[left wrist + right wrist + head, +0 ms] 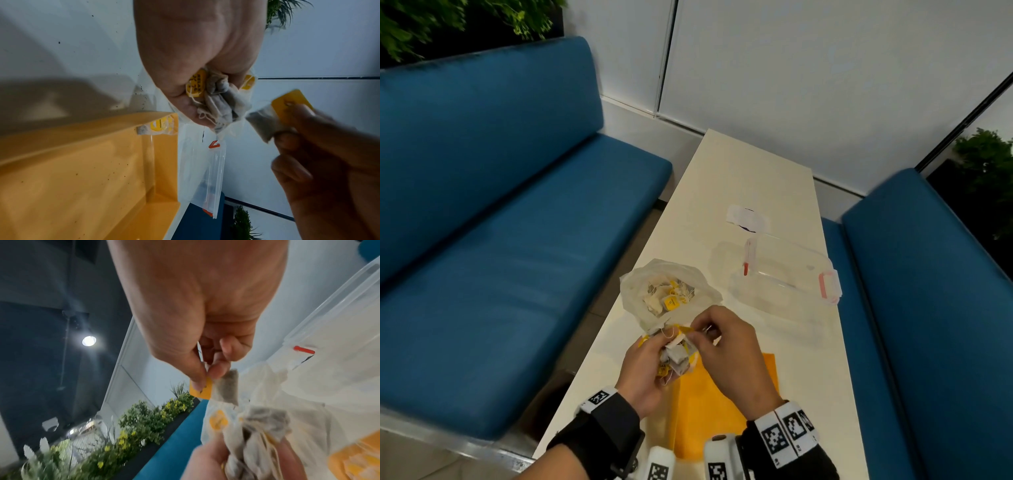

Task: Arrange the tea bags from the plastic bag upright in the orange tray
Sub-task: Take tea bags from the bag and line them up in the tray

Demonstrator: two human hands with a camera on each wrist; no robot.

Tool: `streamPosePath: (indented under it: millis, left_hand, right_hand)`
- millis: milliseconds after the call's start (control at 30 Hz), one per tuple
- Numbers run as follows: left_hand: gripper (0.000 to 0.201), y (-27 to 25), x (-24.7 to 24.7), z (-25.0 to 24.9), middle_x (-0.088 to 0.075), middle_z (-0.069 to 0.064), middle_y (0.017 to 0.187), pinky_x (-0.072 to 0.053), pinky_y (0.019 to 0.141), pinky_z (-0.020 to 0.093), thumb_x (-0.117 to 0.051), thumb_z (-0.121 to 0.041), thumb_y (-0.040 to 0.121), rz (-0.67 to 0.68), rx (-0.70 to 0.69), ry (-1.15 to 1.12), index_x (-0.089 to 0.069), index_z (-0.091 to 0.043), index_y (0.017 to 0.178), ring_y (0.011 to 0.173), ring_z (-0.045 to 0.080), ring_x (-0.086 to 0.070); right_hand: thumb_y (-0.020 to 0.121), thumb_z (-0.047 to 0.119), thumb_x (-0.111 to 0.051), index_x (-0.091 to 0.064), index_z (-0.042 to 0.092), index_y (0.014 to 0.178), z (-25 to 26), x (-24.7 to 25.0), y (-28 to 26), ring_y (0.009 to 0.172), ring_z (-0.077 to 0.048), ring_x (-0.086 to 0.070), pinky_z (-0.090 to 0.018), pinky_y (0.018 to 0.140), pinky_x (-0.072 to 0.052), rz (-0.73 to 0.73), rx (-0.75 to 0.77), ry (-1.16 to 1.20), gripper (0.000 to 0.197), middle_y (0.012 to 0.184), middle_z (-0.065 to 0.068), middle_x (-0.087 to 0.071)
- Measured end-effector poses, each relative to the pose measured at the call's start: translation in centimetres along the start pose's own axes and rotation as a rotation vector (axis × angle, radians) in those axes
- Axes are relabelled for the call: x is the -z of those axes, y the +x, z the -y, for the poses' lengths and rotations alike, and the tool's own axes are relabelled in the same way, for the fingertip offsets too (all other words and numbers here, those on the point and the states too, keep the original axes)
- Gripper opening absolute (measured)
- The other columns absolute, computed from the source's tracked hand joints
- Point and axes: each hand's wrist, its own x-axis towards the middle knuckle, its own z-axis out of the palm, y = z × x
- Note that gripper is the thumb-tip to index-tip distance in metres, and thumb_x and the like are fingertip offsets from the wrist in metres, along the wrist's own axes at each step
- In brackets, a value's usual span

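Two hands: both work close together above the near part of the table, over the far end of the orange tray.
Right fingers: thumb and forefinger pinch a single tea bag together with its yellow tag; the other fingers are curled in behind.
Right hand: the right hand is raised just right of the left one, with the pinched bag hanging between the two.
Left fingers: curled round a bunch of tea bags, with strings and yellow tags sticking out of the grip.
Left hand: the left hand holds that bunch at the near edge of the plastic bag.
Plastic bag: the plastic bag lies open on the table just beyond the hands, with more tea bags and yellow tags heaped inside.
Orange tray: the orange tray sits on the table nearest the person, mostly under the hands and wrists. In the left wrist view one tea bag rests at its far corner against the wall; whether it stands upright cannot be told.
Clear container: a clear container with red clips lies to the right of the plastic bag, apart from it.
Paper: a white slip of paper lies farther off, beyond the container.
Table: the cream table runs away between two blue benches.
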Motion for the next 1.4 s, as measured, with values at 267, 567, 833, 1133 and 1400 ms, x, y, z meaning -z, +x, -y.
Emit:
streamPosePath:
  millis: [267,567,833,1133,1400]
  left_hand:
    - [0.035,0.0,2.3,0.1,-0.066,0.021,0.097,-0.042,0.051,0.031,-0.062,-0.019,0.095,0.035,0.041,-0.024,-0.064,-0.001,0.126,0.064,0.025,-0.06]
    - [0.047,-1.0,1.9,0.0,-0.064,0.018,0.101,-0.046,0.055,0.03,-0.07,-0.025,0.088,0.062,0.083,-0.022,-0.065,-0.001,0.128,0.067,0.023,-0.059]
    - [0.014,-2.1,0.4,-0.7,-0.067,0.011,0.091,-0.046,0.048,0.03,-0.075,-0.016,0.08,0.193,0.159,-0.067,-0.075,-0.016,0.095,0.063,0.019,-0.055]
    - [0.028,-2.6,0.0,-0.8,-0.071,0.013,0.095,-0.047,0.041,0.024,-0.063,-0.019,0.084,0.153,0.203,-0.168,-0.069,-0.01,0.109,0.068,0.019,-0.071]
    - [0.017,-1.7,-0.3,-0.6,-0.071,0.013,0.092,-0.048,0.043,0.025,-0.066,-0.014,0.085,0.213,0.142,-0.092,-0.08,-0.014,0.094,0.064,0.016,-0.066]
  right_hand:
    - [0.087,-0.003,-0.067,-0.068,0.026,0.1,-2.9,2.9,0.0,0.07,-0.011,-0.067,-0.016,0.068,-0.051,-0.049,-0.166,0.241,0.032,0.085,-0.003,-0.068]
    - [0.08,-0.003,-0.074,-0.066,0.023,0.092,-3.4,3.1,-0.5,0.071,-0.02,-0.061,-0.035,0.07,-0.055,-0.043,-0.099,0.318,0.03,0.086,0.001,-0.065]
    - [0.084,-0.007,-0.071,-0.069,0.009,0.099,-3.7,2.7,-0.1,0.07,-0.022,-0.06,-0.025,0.059,-0.05,-0.036,-0.157,0.547,0.022,0.08,-0.008,-0.061]
    - [0.09,-0.009,-0.062,-0.062,-0.001,0.099,-4.4,2.3,0.5,0.057,-0.02,-0.061,-0.026,0.052,-0.045,-0.115,-0.416,0.849,0.012,0.076,-0.025,-0.065]
    - [0.088,-0.01,-0.063,-0.059,0.0,0.097,-4.3,1.4,0.6,0.061,-0.025,-0.059,-0.028,0.052,-0.043,0.001,-0.541,0.931,0.014,0.071,-0.022,-0.063]
